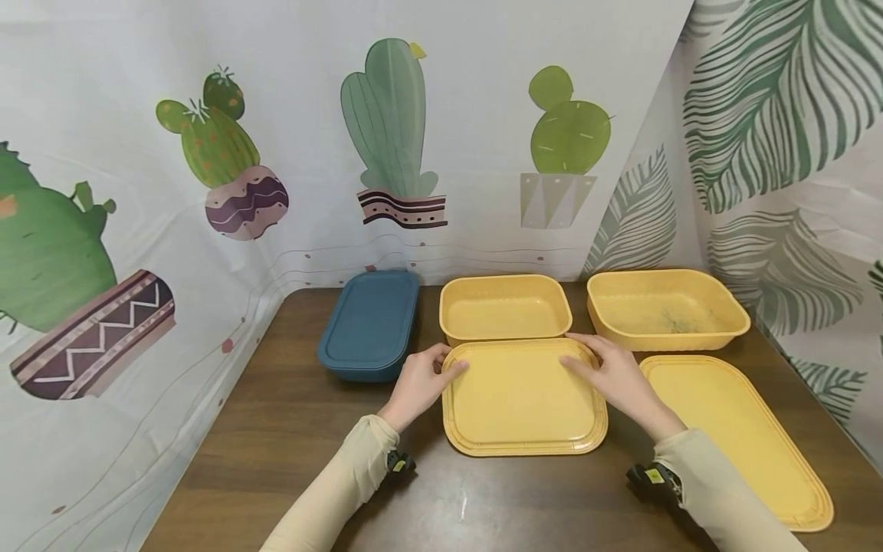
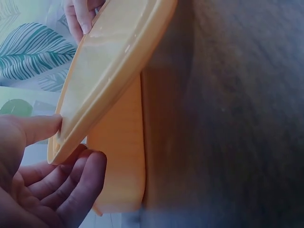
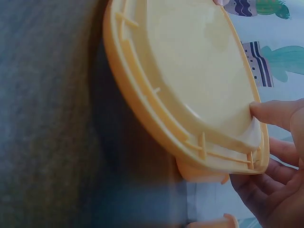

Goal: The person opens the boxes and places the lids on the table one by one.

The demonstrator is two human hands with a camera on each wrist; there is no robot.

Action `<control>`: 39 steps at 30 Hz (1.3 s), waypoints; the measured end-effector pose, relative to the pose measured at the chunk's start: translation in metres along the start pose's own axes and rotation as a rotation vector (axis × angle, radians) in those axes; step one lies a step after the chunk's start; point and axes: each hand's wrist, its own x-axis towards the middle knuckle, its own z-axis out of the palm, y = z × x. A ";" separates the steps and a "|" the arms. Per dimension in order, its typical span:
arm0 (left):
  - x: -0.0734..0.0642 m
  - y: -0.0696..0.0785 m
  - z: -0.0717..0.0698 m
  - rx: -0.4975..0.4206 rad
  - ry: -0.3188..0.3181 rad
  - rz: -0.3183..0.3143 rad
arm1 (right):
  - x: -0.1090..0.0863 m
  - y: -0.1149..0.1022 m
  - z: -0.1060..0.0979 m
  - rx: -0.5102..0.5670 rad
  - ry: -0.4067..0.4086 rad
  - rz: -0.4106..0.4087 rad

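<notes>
Both hands hold a yellow rectangular lid [image 1: 524, 399] by its two far corners, tilted in front of an uncovered yellow container [image 1: 507, 313]. My left hand [image 1: 422, 379] pinches the left corner, thumb on the face turned to me and fingers behind, as the left wrist view also shows. At the right corner, my right hand [image 1: 614, 376] grips in the same way; its thumb [image 3: 275, 113] presses on the lid's face in the right wrist view. Raised ribs run along the lid's rim. The lid hides the lower front of the container.
A blue lidded container [image 1: 370, 322] stands at the back left. At the back right is a second uncovered yellow container [image 1: 665, 310], with another yellow lid [image 1: 738, 437] flat on the brown table [image 1: 276, 460] before it. A cactus-print cloth [image 1: 297, 115] hangs behind.
</notes>
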 end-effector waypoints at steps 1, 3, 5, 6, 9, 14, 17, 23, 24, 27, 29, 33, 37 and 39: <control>0.000 0.000 0.000 0.003 -0.004 -0.003 | -0.001 0.000 0.000 0.002 -0.002 0.001; -0.001 -0.001 0.001 0.003 -0.013 -0.005 | -0.002 0.001 0.001 0.001 -0.007 0.000; -0.001 -0.001 0.001 0.004 -0.020 -0.005 | -0.002 0.002 0.001 0.005 -0.015 0.004; -0.002 -0.001 0.002 0.005 -0.024 -0.006 | -0.002 0.002 0.001 0.007 -0.021 0.008; -0.002 -0.002 0.003 0.024 -0.039 -0.012 | -0.003 0.004 0.001 0.009 -0.045 0.027; 0.000 -0.001 0.007 0.076 -0.079 -0.022 | -0.005 0.009 0.001 -0.009 -0.077 0.048; 0.001 -0.003 0.011 0.093 -0.103 -0.030 | -0.005 0.013 0.002 -0.020 -0.097 0.070; 0.003 -0.009 0.016 0.075 -0.160 -0.030 | -0.007 0.021 0.005 -0.023 -0.120 0.110; 0.004 -0.010 0.016 0.080 -0.171 -0.025 | -0.007 0.022 0.006 -0.021 -0.122 0.112; 0.005 -0.014 0.016 0.094 -0.203 -0.015 | -0.007 0.024 0.007 -0.013 -0.132 0.124; 0.006 -0.015 0.016 0.108 -0.217 -0.008 | -0.007 0.025 0.007 -0.011 -0.144 0.132; 0.008 -0.016 0.016 0.130 -0.252 -0.007 | -0.006 0.027 0.008 -0.012 -0.169 0.142; 0.010 -0.016 0.016 0.151 -0.289 0.000 | -0.006 0.028 0.008 -0.021 -0.190 0.145; 0.012 -0.016 0.016 0.163 -0.306 0.010 | -0.005 0.028 0.009 -0.026 -0.199 0.148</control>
